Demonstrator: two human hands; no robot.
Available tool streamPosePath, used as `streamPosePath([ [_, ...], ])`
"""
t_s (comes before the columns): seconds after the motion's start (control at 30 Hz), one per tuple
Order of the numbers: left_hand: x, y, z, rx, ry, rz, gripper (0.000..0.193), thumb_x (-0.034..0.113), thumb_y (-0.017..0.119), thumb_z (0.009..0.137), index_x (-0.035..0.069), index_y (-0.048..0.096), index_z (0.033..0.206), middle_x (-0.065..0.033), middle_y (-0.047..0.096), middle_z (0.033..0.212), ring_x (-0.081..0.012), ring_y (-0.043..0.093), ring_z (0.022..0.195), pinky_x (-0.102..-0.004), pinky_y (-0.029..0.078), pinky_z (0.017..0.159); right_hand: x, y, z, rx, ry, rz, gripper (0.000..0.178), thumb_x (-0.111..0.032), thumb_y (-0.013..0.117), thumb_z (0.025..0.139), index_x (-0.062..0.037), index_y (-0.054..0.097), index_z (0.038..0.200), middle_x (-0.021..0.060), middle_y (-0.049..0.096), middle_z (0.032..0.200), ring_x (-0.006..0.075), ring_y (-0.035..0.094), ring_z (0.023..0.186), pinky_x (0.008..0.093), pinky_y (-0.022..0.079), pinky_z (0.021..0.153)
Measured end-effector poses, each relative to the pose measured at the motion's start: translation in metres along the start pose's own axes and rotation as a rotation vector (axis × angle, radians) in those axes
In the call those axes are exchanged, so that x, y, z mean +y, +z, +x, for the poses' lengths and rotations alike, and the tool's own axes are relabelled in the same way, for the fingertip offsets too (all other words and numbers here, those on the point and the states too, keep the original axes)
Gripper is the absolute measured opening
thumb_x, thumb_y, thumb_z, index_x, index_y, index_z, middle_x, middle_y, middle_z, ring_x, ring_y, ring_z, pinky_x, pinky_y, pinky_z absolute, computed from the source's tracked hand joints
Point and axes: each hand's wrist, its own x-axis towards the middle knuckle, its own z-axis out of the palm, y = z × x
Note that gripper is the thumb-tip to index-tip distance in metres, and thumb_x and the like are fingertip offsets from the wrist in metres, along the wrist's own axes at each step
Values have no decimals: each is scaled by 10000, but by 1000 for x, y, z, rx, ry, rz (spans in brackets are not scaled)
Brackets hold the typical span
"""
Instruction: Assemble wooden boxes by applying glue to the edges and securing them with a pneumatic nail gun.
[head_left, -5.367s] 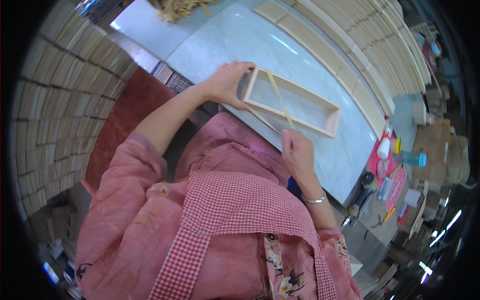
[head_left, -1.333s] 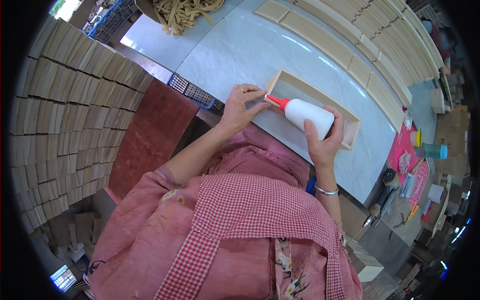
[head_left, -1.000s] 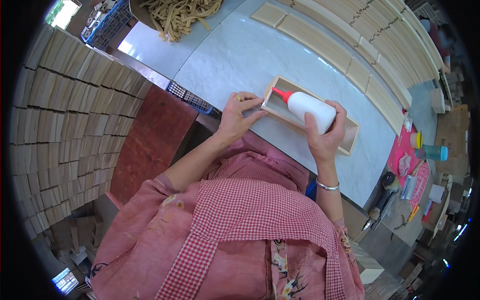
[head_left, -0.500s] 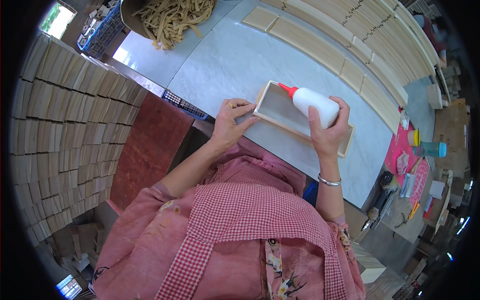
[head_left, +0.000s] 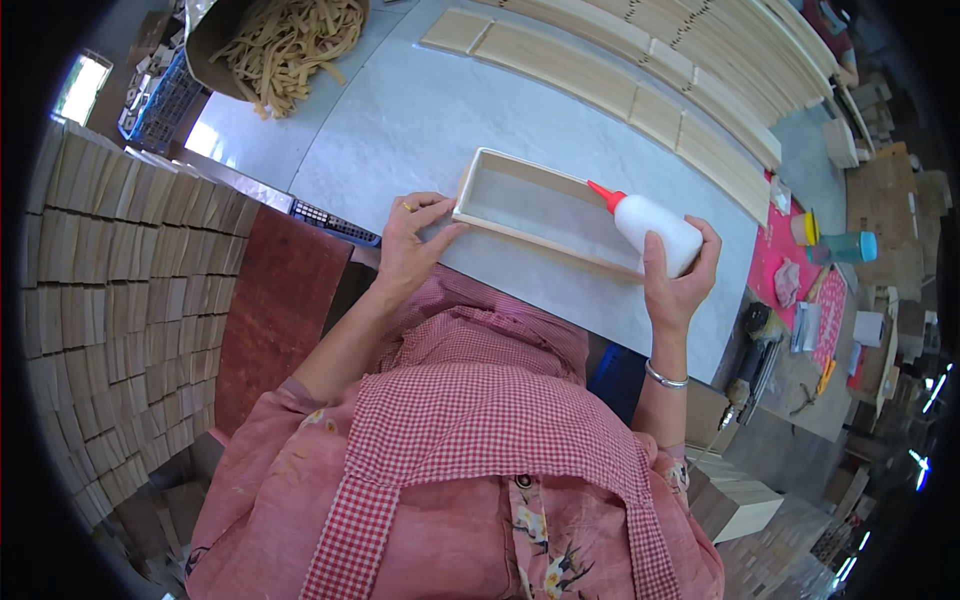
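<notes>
Since the 0.5 s earlier frame, the red nozzle has travelled rightward along the far rim of the rectangular wooden frame [head_left: 545, 243], away from the far left corner, and the white line there is longer.

Frame: long, narrow, deep-sided, pale bare wood. It lies on the marbled pale-blue tabletop [head_left: 390, 120], near the edge facing the person, its long axis running down toward the right. A thin, glossy white line follows the top of the left end, turns the far corner and runs along the far rim to about the nozzle. Interior looks pale grey (cannot tell whether a base panel or the tabletop shows there).

Squeeze bottle [head_left: 658, 232]: white, rounded, red cone nozzle; tilted, tip at the far rim, body across the frame's right part. Right hand [head_left: 682, 272] grips it round the base, thumb on the near side.

Left hand [head_left: 415, 240]: narrow grip, thumb and fingers on the near left corner.

Beyond: row of wooden panels [head_left: 560, 75]; tan strips [head_left: 295, 50] at upper left.
</notes>
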Motion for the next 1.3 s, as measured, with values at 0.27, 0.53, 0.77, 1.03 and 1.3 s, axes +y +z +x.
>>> streamPosePath([
  [0.27,0,3,-1,36,-26,-15,382,98,801,822,65,744,1199,-70,636,1173,-201,551,1062,-295,489,920,22,-43,-8,85,73,-74,499,-171,802,834,-32,547,1240,131,640,1055,235,613,873,335,522,778],
  [0.53,-2,2,0,24,-27,-36,373,91,798,830,61,742,1197,-71,626,1183,-189,567,1048,-284,497,918,40,-74,-13,171,49,-187,483,-171,798,834,-29,558,1228,132,642,1046,229,606,854,330,518,770],
  [0.77,-2,4,0,15,-33,-10,365,92,797,835,49,739,1192,-74,626,1190,-192,570,1059,-284,497,924,42,-85,-20,200,57,-192,469,-168,796,830,-25,566,1214,129,641,1039,227,600,842,334,513,771],
  [1.03,-5,4,0,24,-3,38,365,101,801,833,31,736,1185,-78,633,1192,-203,556,1081,-293,491,930,16,-103,-51,157,150,-181,469,-162,792,826,-26,567,1213,128,640,1040,226,594,852,340,509,791],
  [1.3,-8,-1,-2,44,30,132,340,119,801,822,25,749,1145,-77,654,1163,-226,550,1078,-314,490,928,-3,-104,-73,107,203,-146,475,-150,782,824,-30,559,1225,136,626,1083,233,587,879,343,509,797],
])
